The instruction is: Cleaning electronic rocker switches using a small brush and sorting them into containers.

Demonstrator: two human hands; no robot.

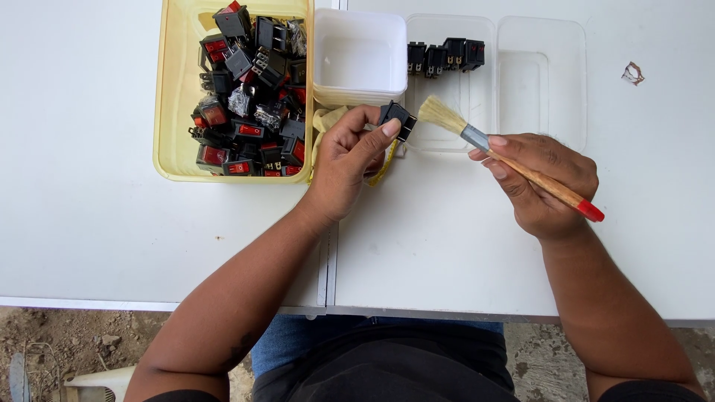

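I see the left hand [346, 160] pinching a black switch [395, 117], the right hand [540, 179] clasping a paintbrush [506, 156] (bristles just beside it) over my white counter [447, 246].

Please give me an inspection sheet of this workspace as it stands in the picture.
Surface: white table, made of two panels with a seam down the middle.
Job's things: black rocker switch pinched in the left hand; paintbrush with pale bristles and a red-tipped wooden handle in the right hand, bristles just beside the switch.
Clutter: yellow tub heaped with black and red switches; empty white tub; clear tray holding a few black switches; yellow cloth under the left hand; small scrap at far right.
Grippers: both hands closed on their things.
Cables: nothing seen.
Surroundings: bare dirt ground below the table edge.
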